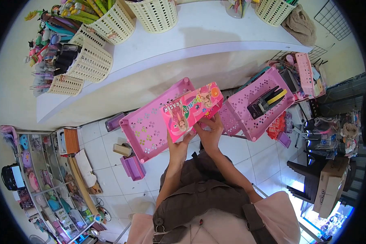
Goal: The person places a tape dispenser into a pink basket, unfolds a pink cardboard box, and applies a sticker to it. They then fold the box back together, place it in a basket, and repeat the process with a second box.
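Note:
A bright pink box [191, 109] printed "Beauty ERASER" is held up in front of me, tilted. My left hand [179, 145] grips its lower left edge, the fingers partly hidden behind it. My right hand [210, 133] has its fingers closed on the lower right side of the same box. Behind the box is a pink plastic basket [145, 129] with cut-out flower shapes, partly covered by it. To the right, another pink basket [240, 114] holds dark packaged items with a yellow strip [268, 101].
A white shelf [183, 44] runs across the top, bearing cream woven-look baskets [94, 59] of pens. A rack of goods [49, 183] stands at left. Purple baskets [133, 168] lie on the tiled floor. Stools [309, 175] and a cardboard box [328, 187] are at right.

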{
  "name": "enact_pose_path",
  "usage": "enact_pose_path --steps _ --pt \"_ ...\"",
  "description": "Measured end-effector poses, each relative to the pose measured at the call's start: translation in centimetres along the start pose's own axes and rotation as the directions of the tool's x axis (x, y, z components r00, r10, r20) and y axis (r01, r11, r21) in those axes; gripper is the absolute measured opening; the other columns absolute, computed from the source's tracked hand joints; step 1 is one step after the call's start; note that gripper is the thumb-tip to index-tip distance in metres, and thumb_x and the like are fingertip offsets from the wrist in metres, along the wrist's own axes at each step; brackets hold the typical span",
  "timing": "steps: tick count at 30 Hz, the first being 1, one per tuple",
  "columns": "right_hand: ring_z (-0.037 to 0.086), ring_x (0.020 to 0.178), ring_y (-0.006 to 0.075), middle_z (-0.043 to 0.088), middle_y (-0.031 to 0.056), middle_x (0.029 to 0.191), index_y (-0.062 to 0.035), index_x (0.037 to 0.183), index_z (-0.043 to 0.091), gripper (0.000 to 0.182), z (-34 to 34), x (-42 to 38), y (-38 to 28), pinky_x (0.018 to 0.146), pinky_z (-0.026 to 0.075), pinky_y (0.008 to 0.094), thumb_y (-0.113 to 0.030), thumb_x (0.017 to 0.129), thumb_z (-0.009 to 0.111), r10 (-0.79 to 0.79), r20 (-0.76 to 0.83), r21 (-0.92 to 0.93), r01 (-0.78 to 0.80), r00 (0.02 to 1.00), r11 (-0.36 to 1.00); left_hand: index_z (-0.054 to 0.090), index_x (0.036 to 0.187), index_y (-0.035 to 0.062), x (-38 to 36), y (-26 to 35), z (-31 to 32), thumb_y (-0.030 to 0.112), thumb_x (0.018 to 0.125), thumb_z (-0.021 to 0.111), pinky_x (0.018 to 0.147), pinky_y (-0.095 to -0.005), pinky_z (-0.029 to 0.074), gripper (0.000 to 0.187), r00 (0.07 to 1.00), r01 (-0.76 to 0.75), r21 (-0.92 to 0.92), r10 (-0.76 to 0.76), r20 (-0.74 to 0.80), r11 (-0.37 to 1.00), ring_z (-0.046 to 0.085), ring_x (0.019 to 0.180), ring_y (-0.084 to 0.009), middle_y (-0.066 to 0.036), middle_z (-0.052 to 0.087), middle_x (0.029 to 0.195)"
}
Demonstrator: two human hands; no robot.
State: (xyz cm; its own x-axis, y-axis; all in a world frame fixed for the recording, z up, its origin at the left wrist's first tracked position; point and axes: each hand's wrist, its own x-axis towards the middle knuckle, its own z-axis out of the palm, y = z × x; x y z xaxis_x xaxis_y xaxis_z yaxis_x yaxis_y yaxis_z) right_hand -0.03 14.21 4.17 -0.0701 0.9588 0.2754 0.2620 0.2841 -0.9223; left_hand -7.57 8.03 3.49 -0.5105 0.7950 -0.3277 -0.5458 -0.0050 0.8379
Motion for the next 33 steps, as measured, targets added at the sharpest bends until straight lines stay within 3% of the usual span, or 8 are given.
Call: enact_pose_path --steps 15,18,20,21,23,27,29,33 --pt "0.056 0.074 0.0182 0.051 0.0083 0.087 -0.0034 0.073 0.063 0.014 0.1 -0.2 -0.1 0.063 0.044 0.0262 -0.001 0.06 0.067 -0.069 -0.092 0.088 0.077 0.993 0.993 0.043 0.108 -0.0018 -0.3 -0.1 0.5 -0.01 0.07 0.055 0.076 -0.0303 0.047 0.04 1.0 0.005 0.01 -0.005 -0.015 1.0 0.052 0.09 -0.0194 -0.011 0.051 0.102" --pt "0.055 0.074 0.0189 0.05 0.0088 0.087 -0.0029 0.077 0.06 0.02 0.0 -0.2 0.5 0.062 0.045 0.0273 -0.002 0.059 0.068 -0.168 -0.093 0.01 0.17 0.981 0.985 0.042 0.108 -0.0016 -0.5 0.2 0.7 -0.011 0.07 0.054 0.077 -0.0302 0.047 0.041 0.999 -0.005 0.011 0.005 -0.038 1.0 0.051 0.092 -0.0191 -0.011 0.05 0.103" --pt "0.052 0.08 0.0199 0.049 0.0106 0.092 0.0019 0.09 0.05 0.041 0.2 -0.3 1.2 0.07 0.042 0.0284 -0.004 0.054 0.069 -0.086 -0.117 -0.074 0.077 0.989 0.994 0.041 0.11 -0.0011 -0.5 0.3 0.6 -0.01 0.07 0.055 0.075 -0.0294 0.047 0.043 1.0 0.0 0.032 0.0 0.001 0.999 0.05 0.094 -0.0182 -0.01 0.049 0.103" --pt "0.052 0.08 0.0199 0.049 0.0106 0.092 0.0019 0.09 0.05 0.041 0.2 -0.3 1.1 0.07 0.042 0.0284 -0.004 0.054 0.069 -0.085 -0.119 -0.073 0.076 0.989 0.994 0.041 0.11 -0.0011 -0.5 0.5 0.7 -0.01 0.07 0.055 0.075 -0.0294 0.047 0.043 1.0 0.0 0.034 0.0 0.003 0.999 0.05 0.094 -0.0182 -0.01 0.049 0.103" --pt "0.05 0.083 0.0192 0.045 0.0095 0.093 0.0 0.101 0.036 0.056 0.3 -0.2 0.9 0.069 0.043 0.0271 -0.003 0.055 0.068 0.027 -0.12 0.157 -0.007 0.992 0.988 0.036 0.114 0.0 -0.7 0.7 0.9 -0.01 0.068 0.056 0.078 -0.0287 0.045 0.05 1.0 0.028 -0.019 -0.028 -0.006 0.999 0.048 0.097 -0.0174 -0.01 0.047 0.106" --pt "0.047 0.088 0.0176 0.04 0.0087 0.095 -0.0023 0.102 0.028 0.059 0.7 0.3 1.6 0.068 0.043 0.0268 -0.001 0.057 0.067 0.054 -0.096 0.201 -0.034 0.994 0.979 0.031 0.118 0.0017 -0.2 -0.5 -0.2 -0.01 0.067 0.057 0.082 -0.0288 0.042 0.058 1.0 -0.007 0.085 0.007 -0.005 0.996 0.047 0.1 -0.0173 -0.009 0.045 0.109" --pt "0.047 0.081 0.0298 0.04 0.0161 0.089 -0.0002 0.097 0.03 0.053 1.0 0.6 1.5 0.07 0.039 0.0369 -0.005 0.06 0.067 0.196 -0.141 0.174 -0.171 0.97 0.97 0.027 0.121 0.0035 -0.4 -0.6 0.1 -0.012 0.066 0.056 0.085 -0.0287 0.039 0.064 0.999 -0.04 0.128 0.041 -0.01 0.991 0.045 0.102 -0.0171 -0.01 0.043 0.112" --pt "0.046 0.082 0.0322 0.039 0.0168 0.089 -0.0003 0.097 0.028 0.055 1.1 0.6 1.8 0.072 0.037 0.0386 -0.005 0.058 0.067 0.196 -0.131 0.222 -0.164 0.972 0.961 0.025 0.122 0.0043 0.1 -1.3 -0.5 -0.012 0.067 0.054 0.084 -0.0303 0.04 0.064 0.996 -0.093 0.165 0.089 0.028 0.982 0.045 0.102 -0.0183 -0.01 0.042 0.112"
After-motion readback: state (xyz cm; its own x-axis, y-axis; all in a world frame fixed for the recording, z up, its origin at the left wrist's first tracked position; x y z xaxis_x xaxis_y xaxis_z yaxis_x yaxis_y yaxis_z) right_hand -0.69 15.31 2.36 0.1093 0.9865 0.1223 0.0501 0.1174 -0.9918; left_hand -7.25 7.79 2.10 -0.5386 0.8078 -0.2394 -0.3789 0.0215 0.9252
